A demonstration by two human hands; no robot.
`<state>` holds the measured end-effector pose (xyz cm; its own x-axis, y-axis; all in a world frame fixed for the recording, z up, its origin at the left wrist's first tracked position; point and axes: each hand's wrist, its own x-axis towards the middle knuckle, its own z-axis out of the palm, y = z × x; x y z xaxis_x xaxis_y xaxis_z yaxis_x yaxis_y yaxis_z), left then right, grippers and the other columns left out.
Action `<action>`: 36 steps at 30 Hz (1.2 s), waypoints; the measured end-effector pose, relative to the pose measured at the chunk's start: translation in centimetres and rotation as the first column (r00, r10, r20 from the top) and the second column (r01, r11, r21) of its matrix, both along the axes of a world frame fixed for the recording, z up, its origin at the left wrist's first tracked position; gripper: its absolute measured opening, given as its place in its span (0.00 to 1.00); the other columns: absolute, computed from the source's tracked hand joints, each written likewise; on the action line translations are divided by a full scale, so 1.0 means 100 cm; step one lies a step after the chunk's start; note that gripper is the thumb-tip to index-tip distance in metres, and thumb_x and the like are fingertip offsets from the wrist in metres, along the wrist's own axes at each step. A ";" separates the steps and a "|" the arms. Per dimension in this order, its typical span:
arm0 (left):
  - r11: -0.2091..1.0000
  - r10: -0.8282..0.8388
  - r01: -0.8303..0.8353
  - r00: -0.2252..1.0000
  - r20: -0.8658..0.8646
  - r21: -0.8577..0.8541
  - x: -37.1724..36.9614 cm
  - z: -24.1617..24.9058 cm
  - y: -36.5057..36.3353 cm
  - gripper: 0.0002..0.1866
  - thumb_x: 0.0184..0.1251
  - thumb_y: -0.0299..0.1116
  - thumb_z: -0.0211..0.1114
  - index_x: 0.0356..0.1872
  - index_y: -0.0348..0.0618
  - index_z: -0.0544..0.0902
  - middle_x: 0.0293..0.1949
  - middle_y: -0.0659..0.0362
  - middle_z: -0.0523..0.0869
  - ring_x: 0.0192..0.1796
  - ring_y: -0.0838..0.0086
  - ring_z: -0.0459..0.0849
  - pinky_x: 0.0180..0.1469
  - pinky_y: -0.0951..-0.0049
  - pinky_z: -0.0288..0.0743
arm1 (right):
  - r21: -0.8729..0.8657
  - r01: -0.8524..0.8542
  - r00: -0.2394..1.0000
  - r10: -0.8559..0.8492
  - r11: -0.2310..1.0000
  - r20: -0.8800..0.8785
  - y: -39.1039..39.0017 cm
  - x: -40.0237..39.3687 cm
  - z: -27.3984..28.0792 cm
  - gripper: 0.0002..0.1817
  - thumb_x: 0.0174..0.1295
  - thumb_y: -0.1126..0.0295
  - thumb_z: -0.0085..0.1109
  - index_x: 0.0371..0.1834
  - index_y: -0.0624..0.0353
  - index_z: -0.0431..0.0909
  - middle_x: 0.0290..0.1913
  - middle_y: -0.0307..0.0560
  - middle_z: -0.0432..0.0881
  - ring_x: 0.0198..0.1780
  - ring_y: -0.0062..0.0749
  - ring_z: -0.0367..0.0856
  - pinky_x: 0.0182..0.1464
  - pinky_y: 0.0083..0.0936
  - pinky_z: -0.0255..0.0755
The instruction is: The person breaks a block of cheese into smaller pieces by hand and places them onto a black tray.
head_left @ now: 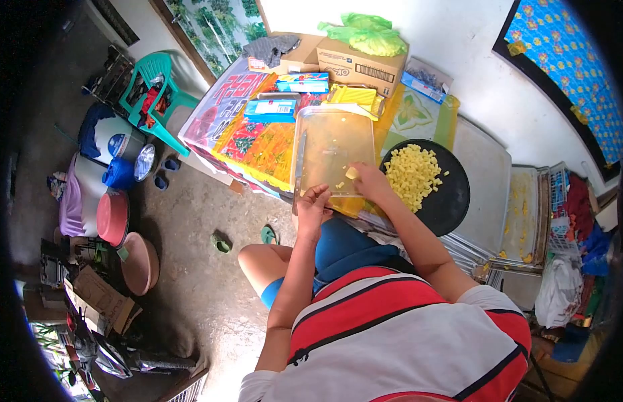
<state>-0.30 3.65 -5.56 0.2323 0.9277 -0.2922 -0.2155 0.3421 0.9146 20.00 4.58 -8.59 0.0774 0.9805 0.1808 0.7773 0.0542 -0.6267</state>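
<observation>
A translucent cutting board (338, 137) lies on the near edge of the table, with a few small yellow bits on it. Along its left side rests a long knife (301, 149). My right hand (370, 182) is over the board's near right corner, fingers closed on a pale yellow chunk (352, 173). At the near left corner is my left hand (314, 201), its fingers curled together; whether they hold anything is hidden. To the right of the board, a round black tray (452, 201) carries a heap of small yellow cubes (413, 175).
Blue boxes (271, 110) and a yellow plastic rack (357, 98) sit behind the board. Farther back stands a cardboard box (358, 65) under a green plastic bag (365, 35). Metal trays (475, 167) lean at the right. A green chair (154, 94) and basins (138, 264) are leftward.
</observation>
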 end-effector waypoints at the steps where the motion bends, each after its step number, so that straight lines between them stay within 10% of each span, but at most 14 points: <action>1: 1.000 -0.010 0.010 1.000 -0.009 -0.007 0.000 0.001 0.000 0.14 0.64 0.28 0.62 0.49 0.38 0.78 0.36 0.61 0.84 0.29 0.82 0.79 0.30 0.82 0.74 | 0.002 -0.006 1.000 0.006 1.000 -0.020 0.002 0.002 -0.001 0.21 0.53 0.71 0.59 0.53 0.55 0.75 0.47 0.49 0.80 0.47 0.46 0.79 0.50 0.37 0.74; 5: 1.000 -0.012 0.012 1.000 0.025 -0.003 0.006 0.009 0.001 0.14 0.65 0.30 0.62 0.50 0.37 0.78 0.33 0.62 0.82 0.28 0.83 0.77 0.29 0.83 0.73 | -0.189 -0.138 0.619 -0.064 0.972 -0.783 0.005 0.003 0.017 0.20 0.61 0.67 0.57 0.56 0.58 0.74 0.45 0.45 0.81 0.46 0.32 0.80 0.49 0.28 0.74; 7: 1.000 -0.013 0.013 0.997 0.074 -0.004 0.008 0.018 0.000 0.15 0.66 0.33 0.62 0.50 0.37 0.78 0.34 0.62 0.81 0.29 0.83 0.77 0.30 0.82 0.73 | -0.235 -0.234 0.253 -0.174 0.943 -0.952 0.005 -0.001 0.031 0.19 0.64 0.65 0.55 0.57 0.60 0.73 0.46 0.42 0.81 0.48 0.26 0.79 0.49 0.24 0.74; 10: 0.999 -0.040 0.040 0.990 0.132 -0.004 0.011 0.037 -0.002 0.17 0.66 0.38 0.64 0.50 0.38 0.78 0.38 0.61 0.83 0.33 0.80 0.79 0.34 0.78 0.76 | -0.114 -0.397 0.050 -0.103 0.911 -0.993 -0.003 -0.005 0.060 0.19 0.65 0.67 0.55 0.58 0.62 0.73 0.49 0.43 0.80 0.51 0.26 0.78 0.52 0.24 0.73; 22: 0.989 -0.017 -0.013 0.979 0.201 0.148 0.020 0.051 0.002 0.12 0.66 0.31 0.64 0.46 0.36 0.80 0.33 0.62 0.82 0.31 0.81 0.80 0.33 0.79 0.78 | 0.021 -0.273 0.428 0.142 0.962 -0.893 -0.021 -0.026 0.106 0.21 0.63 0.75 0.58 0.60 0.64 0.71 0.56 0.45 0.77 0.52 0.26 0.77 0.54 0.25 0.72; 36: 0.977 -0.181 0.150 0.961 0.209 0.154 0.013 0.078 0.005 0.15 0.65 0.23 0.62 0.52 0.34 0.77 0.37 0.57 0.84 0.33 0.77 0.84 0.38 0.76 0.84 | 0.043 -0.218 0.367 0.123 0.975 -0.922 -0.023 -0.022 0.120 0.23 0.58 0.77 0.63 0.58 0.63 0.72 0.46 0.46 0.82 0.44 0.24 0.81 0.46 0.21 0.76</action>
